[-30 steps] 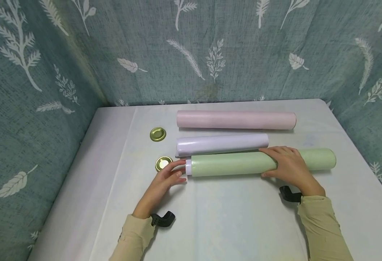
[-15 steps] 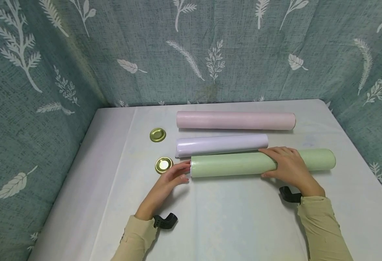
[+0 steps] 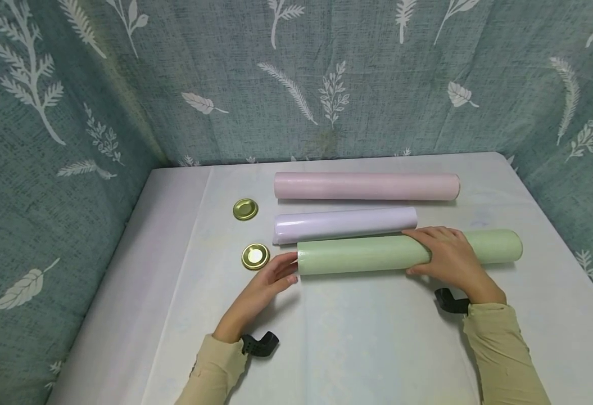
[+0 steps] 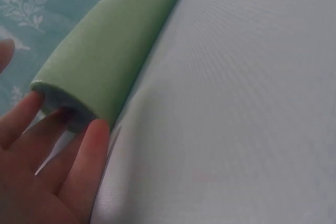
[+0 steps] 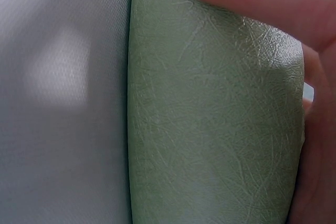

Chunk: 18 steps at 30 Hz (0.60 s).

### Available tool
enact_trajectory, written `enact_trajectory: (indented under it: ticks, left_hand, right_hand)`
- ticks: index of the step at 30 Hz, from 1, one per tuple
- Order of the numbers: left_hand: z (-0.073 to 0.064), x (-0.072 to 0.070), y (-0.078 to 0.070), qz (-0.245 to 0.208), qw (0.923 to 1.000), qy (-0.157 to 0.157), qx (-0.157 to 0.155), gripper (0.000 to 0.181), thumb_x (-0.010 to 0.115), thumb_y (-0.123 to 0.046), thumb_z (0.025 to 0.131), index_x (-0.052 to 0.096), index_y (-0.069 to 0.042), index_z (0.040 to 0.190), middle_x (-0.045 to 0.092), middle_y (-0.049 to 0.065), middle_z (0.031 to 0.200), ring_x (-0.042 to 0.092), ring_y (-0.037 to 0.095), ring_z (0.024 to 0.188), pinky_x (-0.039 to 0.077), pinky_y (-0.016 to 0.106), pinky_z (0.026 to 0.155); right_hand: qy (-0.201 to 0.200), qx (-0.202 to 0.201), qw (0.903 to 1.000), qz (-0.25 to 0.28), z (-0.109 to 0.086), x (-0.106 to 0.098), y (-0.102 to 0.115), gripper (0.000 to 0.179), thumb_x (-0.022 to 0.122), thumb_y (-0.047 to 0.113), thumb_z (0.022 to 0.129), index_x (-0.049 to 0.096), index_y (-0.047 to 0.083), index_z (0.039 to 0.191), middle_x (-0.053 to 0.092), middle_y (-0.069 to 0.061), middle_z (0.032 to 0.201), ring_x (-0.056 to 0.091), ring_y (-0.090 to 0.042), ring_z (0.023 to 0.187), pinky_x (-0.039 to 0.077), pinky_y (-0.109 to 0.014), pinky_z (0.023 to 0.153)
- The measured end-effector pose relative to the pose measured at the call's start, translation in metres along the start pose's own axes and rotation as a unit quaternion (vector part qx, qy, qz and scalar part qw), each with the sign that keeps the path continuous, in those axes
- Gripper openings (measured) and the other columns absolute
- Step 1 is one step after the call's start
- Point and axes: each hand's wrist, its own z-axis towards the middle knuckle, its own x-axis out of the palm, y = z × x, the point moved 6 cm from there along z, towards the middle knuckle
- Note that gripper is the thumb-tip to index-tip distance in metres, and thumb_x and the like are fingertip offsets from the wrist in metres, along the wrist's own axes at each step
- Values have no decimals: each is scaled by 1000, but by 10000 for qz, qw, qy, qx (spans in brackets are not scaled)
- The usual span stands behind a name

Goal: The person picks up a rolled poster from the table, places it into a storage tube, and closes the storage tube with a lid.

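Note:
A light green wallpaper-like roll [image 3: 357, 256] with a glossy, finely creased surface lies sideways across the table. My right hand [image 3: 445, 253] grips it from above, right of its middle; in the right wrist view the thumb and fingers wrap the green roll [image 5: 210, 119]. At its left end is my left hand [image 3: 266, 287], fingers extended. The left wrist view shows those fingers [image 4: 94, 145] touching the green roll's end [image 4: 68, 103], the middle ones reaching to its greyish opening. The white inner roll seen earlier is hidden inside.
Behind the green roll lies a shorter pale lilac roll [image 3: 345, 225], nearly touching it. A pink roll [image 3: 367, 186] lies farther back. Two gold jar lids, a far lid [image 3: 245, 209] and a near lid [image 3: 255, 256], rest at the left. Patterned green cloth [image 3: 296, 84] surrounds the white-covered table [image 3: 367, 337].
The white inner roll that stuck out of the green roll's left end has gone inside it. My left hand has moved slightly right with it. My right hand has kept its hold.

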Motion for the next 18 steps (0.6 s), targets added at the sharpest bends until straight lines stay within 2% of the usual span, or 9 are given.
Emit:
enact_trajectory:
  ticks: [5,10,15,18]
  left_hand:
    - [-1,2,-1,207,9997,113,-34,42,48,-8,92,37,-6,133,39,9,136,34,19,126,29,32,101]
    - [-2,2,-1,418,9990,62,-125,41,49,-11,92,40,-6,132,43,9,133,38,18,123,32,35,99]
    - [-2,-1,0,747,9968,-235,-172,36,51,-13,91,47,-9,127,52,5,124,47,17,115,35,33,96]
    - [-2,-4,0,531,9975,-461,-112,31,51,-11,91,51,-6,122,56,7,118,52,23,109,39,34,92]
  right_hand:
    - [29,1,10000,3,1,-1,1,82,77,49,59,46,20,129,51,-11,118,41,-33,111,23,-51,91]
    - [48,10,10000,15,1,-1,2,82,78,48,59,46,20,129,51,-11,118,41,-33,111,23,-51,92]
    - [30,30,10000,29,0,-3,3,82,78,47,58,47,20,129,51,-11,118,41,-33,111,24,-51,91]
    - [-9,21,10000,53,0,-4,4,81,78,47,58,47,20,128,52,-11,117,42,-33,110,24,-51,91]
